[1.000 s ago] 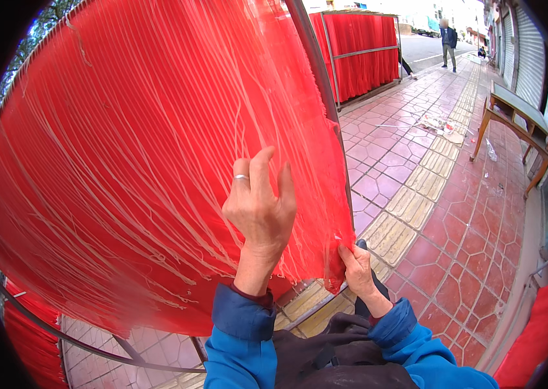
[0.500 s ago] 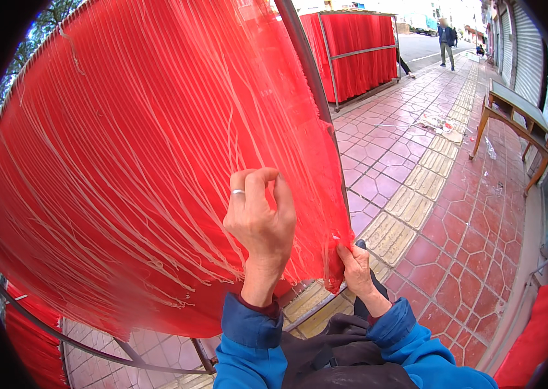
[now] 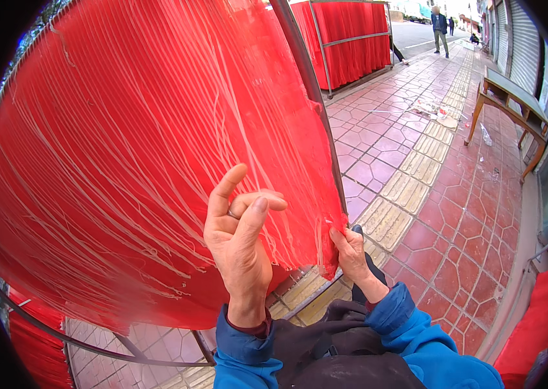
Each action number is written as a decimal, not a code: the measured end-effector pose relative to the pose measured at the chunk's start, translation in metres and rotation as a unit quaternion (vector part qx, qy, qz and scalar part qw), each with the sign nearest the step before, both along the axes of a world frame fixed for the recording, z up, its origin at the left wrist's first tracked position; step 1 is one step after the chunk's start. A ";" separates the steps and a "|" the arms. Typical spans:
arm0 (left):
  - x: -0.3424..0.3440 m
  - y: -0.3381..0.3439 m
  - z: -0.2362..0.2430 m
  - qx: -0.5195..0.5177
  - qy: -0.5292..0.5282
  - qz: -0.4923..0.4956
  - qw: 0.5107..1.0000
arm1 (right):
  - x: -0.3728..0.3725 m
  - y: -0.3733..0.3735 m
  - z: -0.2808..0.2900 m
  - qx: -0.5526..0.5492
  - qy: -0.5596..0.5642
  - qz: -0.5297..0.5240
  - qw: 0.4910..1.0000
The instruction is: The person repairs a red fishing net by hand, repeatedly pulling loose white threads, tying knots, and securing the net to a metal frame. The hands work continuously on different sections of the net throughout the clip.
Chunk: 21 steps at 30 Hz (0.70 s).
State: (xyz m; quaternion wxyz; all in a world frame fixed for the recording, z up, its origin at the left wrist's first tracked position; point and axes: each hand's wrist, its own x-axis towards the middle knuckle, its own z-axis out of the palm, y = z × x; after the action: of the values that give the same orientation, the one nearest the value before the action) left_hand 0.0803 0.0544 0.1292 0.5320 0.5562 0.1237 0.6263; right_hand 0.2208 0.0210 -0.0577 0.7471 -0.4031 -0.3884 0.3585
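A large red cloth (image 3: 112, 175) hangs on a dark metal frame (image 3: 321, 104) and fills the left and middle of the head view. Many long, pale loose threads (image 3: 47, 142) run down over its face, with uneven tails along the bottom. My left hand (image 3: 238, 249), with a ring on one finger, is raised in front of the threads. Its fingers are bent but apart, and I see nothing held between them. At the cloth's lower right corner, my right hand (image 3: 354, 258) pinches the red edge between thumb and fingers.
Another rack (image 3: 345, 42) with red cloth stands at the far side. A wooden table (image 3: 514, 107) is by the shutters at right. Litter (image 3: 433, 110) lies on the tiled pavement (image 3: 436, 227). A person (image 3: 440, 31) stands far down it. More red cloth (image 3: 543, 324) is at lower right.
My left hand has turned and its curled fingers have spread apart, a little further left. My right hand keeps its grip on the cloth corner. The view has shifted slightly.
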 end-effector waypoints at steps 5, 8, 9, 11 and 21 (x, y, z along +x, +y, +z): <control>-0.009 -0.002 -0.013 -0.055 0.069 0.055 0.995 | -0.001 0.000 0.001 0.005 0.008 0.005 1.000; -0.015 -0.001 -0.014 0.032 0.099 0.101 0.990 | -0.001 0.000 0.003 -0.002 0.005 0.006 1.000; -0.016 -0.001 -0.014 0.082 0.102 0.128 0.983 | 0.000 0.000 0.003 -0.004 0.002 0.005 1.000; -0.019 -0.002 -0.015 0.100 0.084 0.124 0.984 | 0.000 0.001 0.003 -0.002 0.012 0.012 1.000; -0.047 -0.005 -0.018 -0.149 -0.038 -0.043 0.987 | 0.001 0.003 0.001 -0.006 0.030 0.028 0.999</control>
State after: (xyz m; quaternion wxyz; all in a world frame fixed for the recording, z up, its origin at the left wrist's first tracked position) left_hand 0.0329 0.0496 0.1109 0.6398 0.4514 0.1705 0.5982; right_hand 0.2219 0.0241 -0.0569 0.7458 -0.3854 -0.3750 0.3932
